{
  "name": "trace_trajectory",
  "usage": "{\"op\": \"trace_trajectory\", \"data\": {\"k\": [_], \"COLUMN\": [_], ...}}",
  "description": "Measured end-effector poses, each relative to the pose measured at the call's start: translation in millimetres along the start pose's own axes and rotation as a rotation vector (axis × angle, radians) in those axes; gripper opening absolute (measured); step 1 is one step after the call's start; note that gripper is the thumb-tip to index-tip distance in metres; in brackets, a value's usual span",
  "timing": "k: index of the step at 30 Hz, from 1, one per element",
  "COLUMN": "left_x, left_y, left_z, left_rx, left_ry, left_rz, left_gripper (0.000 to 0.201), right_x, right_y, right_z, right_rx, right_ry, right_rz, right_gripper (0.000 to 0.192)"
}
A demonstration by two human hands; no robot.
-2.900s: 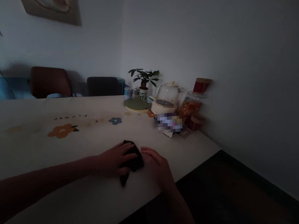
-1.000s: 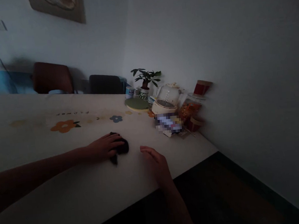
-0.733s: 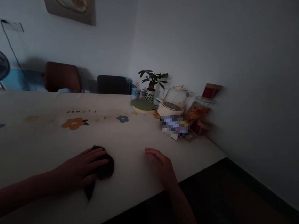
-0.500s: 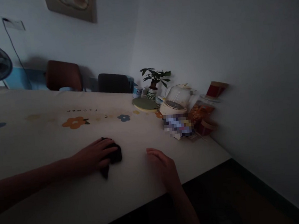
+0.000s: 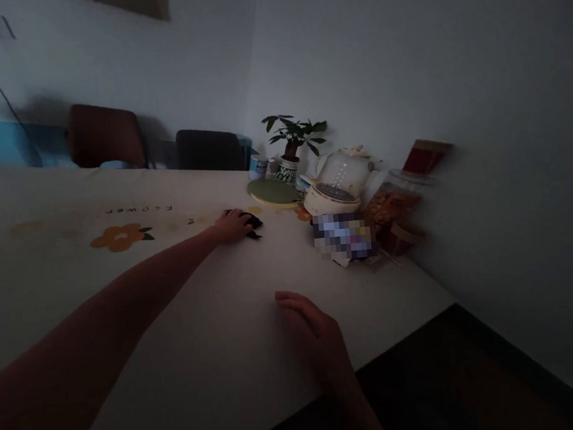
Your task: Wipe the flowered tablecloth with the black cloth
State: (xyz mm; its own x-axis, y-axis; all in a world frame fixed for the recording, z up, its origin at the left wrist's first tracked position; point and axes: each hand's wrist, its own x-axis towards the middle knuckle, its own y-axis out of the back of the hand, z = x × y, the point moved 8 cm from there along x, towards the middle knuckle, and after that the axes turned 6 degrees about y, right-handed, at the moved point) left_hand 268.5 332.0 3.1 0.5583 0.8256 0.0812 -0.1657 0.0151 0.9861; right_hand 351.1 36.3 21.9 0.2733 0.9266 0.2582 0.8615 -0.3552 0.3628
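Here, dark cloth (image 5: 253, 222) lies on the table (image 5: 122, 289), pressed flat under the left hand (image 5: 234, 225), arm stretched far out. Fingers spread over the cloth, palm down, not curled round it; only its far edge shows past the fingertips. Just beyond the hand: green round mat (image 5: 273, 192). Right of that, glass kettle (image 5: 338, 182), potted plant (image 5: 291, 144) behind. Right hand (image 5: 312, 323) rests flat and open near the table's near edge, holding nothing, well apart from the cloth.
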Motion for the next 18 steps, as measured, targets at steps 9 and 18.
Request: {"op": "trace_trajectory", "data": {"k": [9,18], "left_x": [85.3,117.8], "left_y": [-11.9,-13.4], "left_z": [-11.9,-24.9], "left_rx": [-0.016,-0.023], "left_ry": [0.117,0.133], "left_rz": [-0.042,-0.049], "left_gripper": [0.056,0.056], "right_x": [-9.7,-6.2], "right_y": [-0.2,-3.3], "right_z": [14.7,11.8], "right_rx": [-0.006,0.015], "right_ry": [0.021,0.01], "right_rz": [0.004,-0.084], "right_gripper": [0.039,0.035]}}
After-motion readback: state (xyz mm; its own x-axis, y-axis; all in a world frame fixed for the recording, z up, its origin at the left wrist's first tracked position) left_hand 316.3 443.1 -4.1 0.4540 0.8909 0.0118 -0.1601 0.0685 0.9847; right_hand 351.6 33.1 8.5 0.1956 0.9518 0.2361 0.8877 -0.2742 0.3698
